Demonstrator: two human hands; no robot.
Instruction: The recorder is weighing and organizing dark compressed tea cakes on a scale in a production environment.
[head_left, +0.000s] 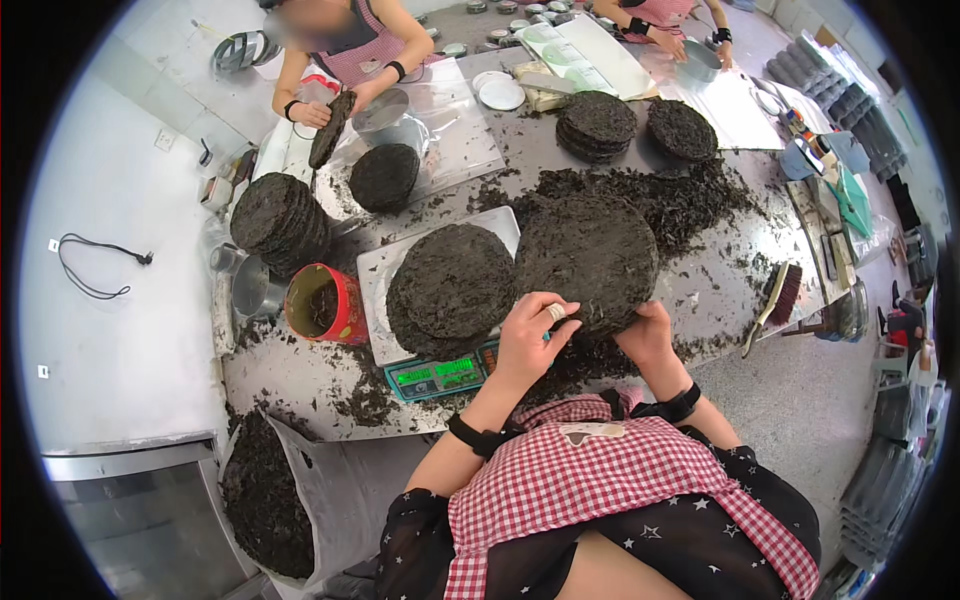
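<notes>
A large round cake (589, 259) of dark, dried, leafy material, possibly seaweed, stands tilted in front of me, its broad face towards me. My right hand (651, 334) grips its near right edge, thumb on the face and fingers hidden behind. At the near left edge, the thumb and forefinger of my left hand (536, 334) pinch the cake; whether they hold the rim or a bit of its surface is unclear. To the left, overlapping dark cakes (454, 281) lie on the pan of a digital scale (375, 277) with lit green digits.
Loose dark flakes (697, 195) are heaped behind the cake. Cake stacks stand at left (277, 221) and at the back (596, 124). A red tin (349, 304) is left of the scale, a brush (776, 300) at right. Two co-workers (375, 37) work across the table, one holding a cake.
</notes>
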